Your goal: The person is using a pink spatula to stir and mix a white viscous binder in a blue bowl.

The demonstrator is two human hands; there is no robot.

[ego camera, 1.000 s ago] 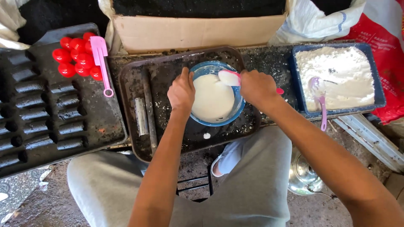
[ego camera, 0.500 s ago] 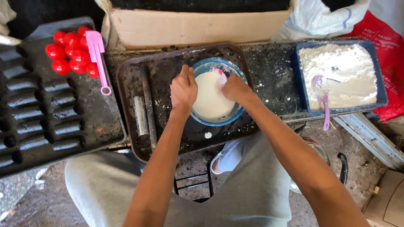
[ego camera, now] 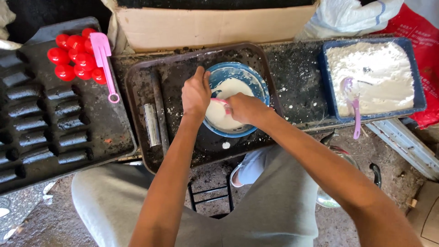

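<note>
bowl [ego camera: 238, 98], blue, of white batter on dark tray [ego camera: 137, 91]: left hand [ego camera: 195, 93] clamps its rim; right hand [ego camera: 244, 107] closed on pink spatula [ego camera: 222, 104], mid-stir. beyond the grip, flour tub [ego camera: 414, 73]. next: likely scraping walls steadily.

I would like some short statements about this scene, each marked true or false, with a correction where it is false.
1. The left hand grips the rim of the blue bowl. True.
2. The bowl holds red balls. False: it holds white batter; the red balls lie on the dark tray at left.
3. The right hand holds a pink utensil in the bowl. True.
4. The blue tub of white powder has nothing else in it. False: a purple scoop lies in it.
</note>
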